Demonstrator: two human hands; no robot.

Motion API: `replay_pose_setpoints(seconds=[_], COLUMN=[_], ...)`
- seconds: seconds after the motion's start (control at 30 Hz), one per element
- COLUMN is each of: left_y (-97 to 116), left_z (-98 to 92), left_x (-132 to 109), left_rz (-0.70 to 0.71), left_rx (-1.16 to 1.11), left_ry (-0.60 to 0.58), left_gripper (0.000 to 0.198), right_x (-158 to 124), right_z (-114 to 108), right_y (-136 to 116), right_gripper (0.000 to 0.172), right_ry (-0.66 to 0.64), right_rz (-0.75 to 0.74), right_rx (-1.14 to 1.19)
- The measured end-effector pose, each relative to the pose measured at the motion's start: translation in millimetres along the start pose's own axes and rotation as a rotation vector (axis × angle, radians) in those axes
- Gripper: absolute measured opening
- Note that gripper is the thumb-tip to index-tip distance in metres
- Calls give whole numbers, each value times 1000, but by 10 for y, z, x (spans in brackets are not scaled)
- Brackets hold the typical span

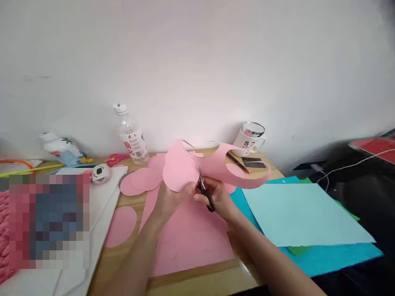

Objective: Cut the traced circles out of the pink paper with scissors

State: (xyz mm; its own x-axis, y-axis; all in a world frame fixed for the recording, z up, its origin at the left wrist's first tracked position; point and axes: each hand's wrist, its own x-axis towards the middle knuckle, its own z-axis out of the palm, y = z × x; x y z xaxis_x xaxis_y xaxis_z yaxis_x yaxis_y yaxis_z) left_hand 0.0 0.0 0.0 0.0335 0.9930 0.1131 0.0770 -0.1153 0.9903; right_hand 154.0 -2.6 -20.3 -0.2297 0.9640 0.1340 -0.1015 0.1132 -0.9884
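Pink paper sheet (212, 162), curved and notched by round cut-outs, is hanging above the wooden table (138, 201), at the middle of the head view, the one feed I am reading from afar. Left hand (173, 199): thumb and fingers are pinching the lower edge of the sheet's rounded lobe, nearly together on the paper. Right hand (218, 197): fingers are curling round the black-handled metal scissors (204, 191), the blades pointing up and away from the wearer beside the lobe; how far they are parting I cannot tell.

Beneath, I am noting a stack of pink paper sheets (191, 246). Overlapping pink paper discs (140, 183) are lying to the left, a lone pink paper oval (121, 226) resting nearer the wearer. Behind, a clear plastic bottle with a red-and-white label (133, 142) and a white mug with dark figures (247, 144) are standing near the pale wall (197, 74). Rightward, a pale blue rectangular sheet (305, 213) is overlying a bright blue sheet (336, 260).
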Motion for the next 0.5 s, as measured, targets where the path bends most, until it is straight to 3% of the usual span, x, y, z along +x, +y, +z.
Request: replay_pose_setpoints(seconds=[0.27,0.5], left_y=[-6,27], left_z=[22,27], left_x=[29,17], left_rz=[72,46], left_rx=[-11,-18], left_ry=[-15,-22], left_gripper=[41,52], right_x=[-31,-31], right_z=[-15,-16], right_y=[12,28], right_gripper=[38,35], right_ry=[8,16], right_rz=[-15,-14], right_rx=[-18,-19])
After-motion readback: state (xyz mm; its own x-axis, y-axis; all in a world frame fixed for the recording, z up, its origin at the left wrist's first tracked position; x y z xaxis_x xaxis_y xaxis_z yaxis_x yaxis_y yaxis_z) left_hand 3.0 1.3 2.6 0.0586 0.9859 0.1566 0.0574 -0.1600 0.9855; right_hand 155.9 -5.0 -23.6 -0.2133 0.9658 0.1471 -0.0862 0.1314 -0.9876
